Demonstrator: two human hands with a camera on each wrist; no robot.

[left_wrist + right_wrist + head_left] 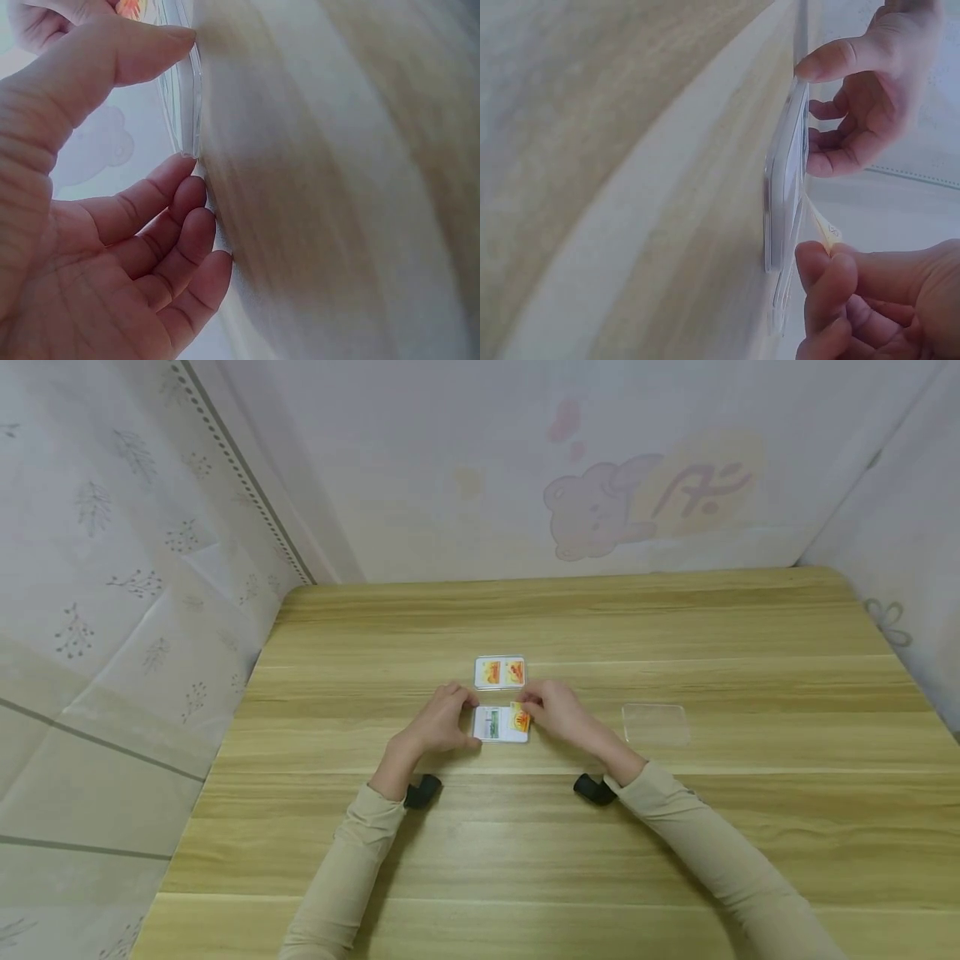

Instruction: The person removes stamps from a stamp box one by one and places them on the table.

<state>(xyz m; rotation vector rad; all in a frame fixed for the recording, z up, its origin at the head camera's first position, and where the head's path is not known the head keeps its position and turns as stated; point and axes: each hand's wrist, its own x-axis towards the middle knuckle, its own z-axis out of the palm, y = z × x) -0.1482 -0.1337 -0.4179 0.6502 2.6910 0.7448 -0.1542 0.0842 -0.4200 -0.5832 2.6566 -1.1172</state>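
My left hand [442, 722] steadies a flat white card in a clear case [507, 737], its thumb at the near left corner and a forefinger at the far left corner. A small green picture [492, 724] shows on the left half of that card. Between thumb and forefinger, my right hand [558, 712] pinches a small orange stamp-like paper [519, 719] over the card's right half. In the right wrist view, this thin paper [825, 227] stands tilted, with its lower end at the case's face. Several left fingers [199, 292] curl loosely beside the case, fingertips by the wood.
Just beyond lies a second clear case [481, 674] with two orange pictures. A transparent cover [655, 724] rests on the wooden table [495, 860] to the right. Black pieces [423, 792] show by both wrists. Patterned cloth [420, 468] hangs behind the table.
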